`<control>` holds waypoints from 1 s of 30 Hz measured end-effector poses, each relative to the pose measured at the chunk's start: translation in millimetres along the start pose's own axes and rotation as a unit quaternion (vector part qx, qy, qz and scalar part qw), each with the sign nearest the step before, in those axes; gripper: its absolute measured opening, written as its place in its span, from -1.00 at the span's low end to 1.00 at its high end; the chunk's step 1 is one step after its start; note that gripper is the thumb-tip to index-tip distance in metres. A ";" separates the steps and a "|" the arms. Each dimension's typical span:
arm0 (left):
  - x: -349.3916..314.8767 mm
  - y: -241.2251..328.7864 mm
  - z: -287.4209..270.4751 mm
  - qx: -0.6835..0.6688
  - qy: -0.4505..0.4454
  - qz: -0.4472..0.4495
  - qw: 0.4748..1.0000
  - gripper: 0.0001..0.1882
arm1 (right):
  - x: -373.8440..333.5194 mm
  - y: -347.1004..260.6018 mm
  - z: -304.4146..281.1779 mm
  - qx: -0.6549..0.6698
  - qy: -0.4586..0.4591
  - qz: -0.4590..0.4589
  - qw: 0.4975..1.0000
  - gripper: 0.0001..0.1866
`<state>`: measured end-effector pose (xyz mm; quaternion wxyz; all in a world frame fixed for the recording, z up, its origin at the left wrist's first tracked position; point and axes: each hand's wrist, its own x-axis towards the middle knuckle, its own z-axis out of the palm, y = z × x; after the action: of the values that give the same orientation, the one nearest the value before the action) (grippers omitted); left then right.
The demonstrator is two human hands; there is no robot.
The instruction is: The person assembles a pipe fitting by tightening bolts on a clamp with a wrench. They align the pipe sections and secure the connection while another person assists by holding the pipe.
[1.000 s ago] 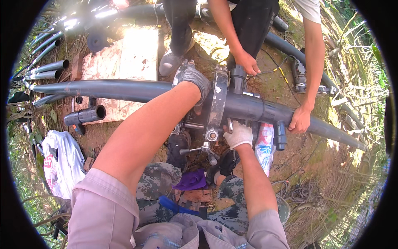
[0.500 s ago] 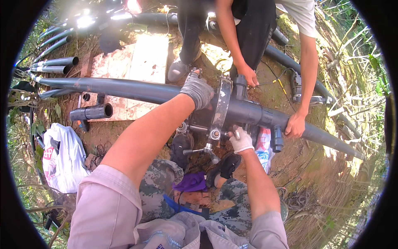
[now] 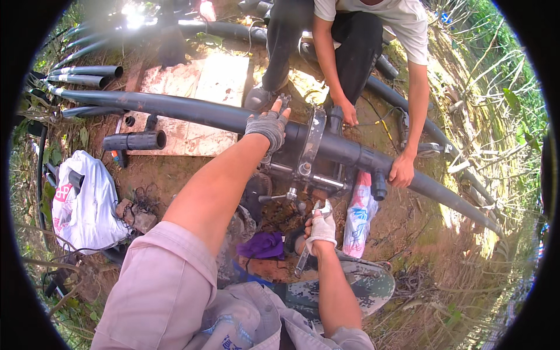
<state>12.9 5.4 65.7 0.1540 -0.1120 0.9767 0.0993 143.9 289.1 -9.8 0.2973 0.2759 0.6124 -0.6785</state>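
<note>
A long black pipe (image 3: 192,111) runs across in front of me into a black tee fitting (image 3: 344,149), with a metal pipe clamp (image 3: 313,140) around the joint. My left hand (image 3: 267,129), in a grey fingerless glove, reaches over the pipe, its fingers closed at the far metal end of the clamp. Below the clamp, near my knee, my right hand (image 3: 321,227), in a white glove, is closed around a metal wrench (image 3: 301,262). A handle with a T-shaped end (image 3: 290,193) hangs from the clamp's near side.
Across the pipe, a co-worker's hand (image 3: 401,170) rests on the fitting's right end; their other hand (image 3: 348,112) is near its upright branch. A loose black fitting (image 3: 134,140), boards (image 3: 192,137), white bag (image 3: 87,204), purple cloth (image 3: 261,245) and printed bag (image 3: 360,219) lie around.
My right hand has come away from the clamp toward me, and the wrench now shows in it. My left hand stays by the clamp, its fingers more stretched. The view has shifted a little.
</note>
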 end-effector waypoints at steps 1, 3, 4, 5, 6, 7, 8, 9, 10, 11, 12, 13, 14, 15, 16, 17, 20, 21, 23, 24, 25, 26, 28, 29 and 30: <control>-2.8 -0.3 -5.6 0.013 -0.029 0.008 0.999 -0.26 | -1.1 13.6 2.7 0.023 -0.001 0.018 1.000 -0.54; -8.5 -4.2 -16.0 0.027 -0.076 0.030 0.996 -0.30 | -1.3 43.6 9.5 -0.025 -0.033 -0.003 0.999 -0.78; -11.4 -5.6 -20.3 0.030 -0.104 0.036 0.993 -0.31 | 1.3 55.6 11.1 -0.028 -0.046 0.007 0.999 -0.69; -14.3 -7.3 -25.0 0.035 -0.125 0.043 0.991 -0.32 | 4.5 67.7 13.4 -0.025 -0.063 0.029 0.997 -0.60; -24.1 -10.4 -23.6 0.012 -0.065 0.053 0.996 -0.38 | 7.9 80.1 16.6 -0.085 -0.057 0.011 0.995 -0.56; -29.7 -13.1 -25.7 -0.040 -0.086 0.036 0.995 -0.40 | 11.3 92.7 20.7 -0.112 -0.063 0.017 0.992 -0.53; -35.3 -15.5 -26.9 -0.091 -0.110 0.019 0.990 -0.42 | 13.4 105.1 23.0 -0.111 -0.093 0.005 0.989 -0.51; -39.7 -18.7 -28.4 -0.143 -0.134 0.003 0.981 -0.44 | 16.0 117.4 27.4 -0.121 -0.106 0.028 0.987 -0.50; -43.9 -19.5 -26.7 -0.118 -0.110 -0.013 0.987 -0.48 | 17.3 128.9 29.1 -0.149 -0.142 0.030 0.978 -0.46; -47.2 -23.3 -25.6 -0.133 -0.094 -0.003 0.987 -0.47 | 19.3 139.2 33.9 -0.178 -0.179 0.008 0.968 -0.44; -51.0 -27.3 -21.6 -0.148 -0.078 0.007 0.986 -0.45 | 19.8 147.1 34.2 -0.334 -0.184 -0.077 0.921 -0.46; -52.9 -30.5 -16.8 -0.159 -0.071 0.012 0.985 -0.44 | 22.2 150.6 34.4 -0.485 -0.169 -0.157 0.844 -0.47; -51.0 -32.8 -11.8 -0.207 -0.079 -0.010 0.975 -0.42 | 22.3 152.7 31.9 -0.379 -0.184 -0.105 0.901 -0.50; -49.2 -34.0 -4.8 -0.200 -0.052 -0.018 0.978 -0.41 | 26.7 147.6 28.0 -0.363 -0.139 -0.095 0.917 -0.61; -46.3 -35.0 2.4 -0.190 -0.024 -0.026 0.981 -0.41 | 29.4 140.1 21.7 -0.235 -0.055 -0.089 0.966 -0.69; -42.1 -36.2 9.0 -0.181 0.019 -0.024 0.983 -0.40 | 33.9 128.5 14.3 -0.121 0.031 -0.053 0.991 -0.76; -27.6 -36.7 23.1 -0.182 0.071 -0.001 0.981 -0.38 | 56.7 77.7 -1.7 -0.096 0.198 -0.246 0.944 -0.84; -21.1 -34.6 24.9 -0.193 0.056 -0.010 0.980 -0.38 | 62.1 64.6 -1.8 -0.126 0.224 -0.303 0.918 -0.83; -6.9 -28.8 24.8 -0.205 -0.028 -0.060 0.977 -0.38 | 71.1 46.7 8.1 -0.087 0.162 -0.355 0.916 -0.80; -1.7 -29.6 24.0 -0.189 -0.020 -0.050 0.981 -0.42 | 75.6 41.3 18.0 -0.049 0.128 -0.289 0.947 -0.80; 0.8 -28.7 25.8 -0.183 -0.039 -0.052 0.981 -0.43 | 76.9 38.3 26.8 -0.041 0.072 -0.274 0.958 -0.81; 1.9 -30.1 28.0 -0.179 -0.035 -0.047 0.982 -0.44 | 79.3 36.2 39.0 -0.075 0.019 -0.288 0.954 -0.81; 0.5 -32.5 35.2 -0.155 -0.019 -0.049 0.986 -0.47 | 79.4 31.1 56.6 -0.236 0.003 -0.319 0.918 -0.79; 2.2 -33.8 37.1 -0.316 -0.042 -0.109 0.942 -0.46 | 77.7 28.1 63.0 -0.298 0.013 -0.354 0.886 -0.79; 3.2 -33.7 39.5 -0.460 -0.083 -0.177 0.866 -0.43 | 75.6 24.1 68.0 -0.362 0.008 -0.411 0.837 -0.80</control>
<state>29.3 -18.4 22.5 0.1802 -0.3321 0.7677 0.5176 110.4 214.6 -75.2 0.0651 -0.1234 0.8736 -0.4662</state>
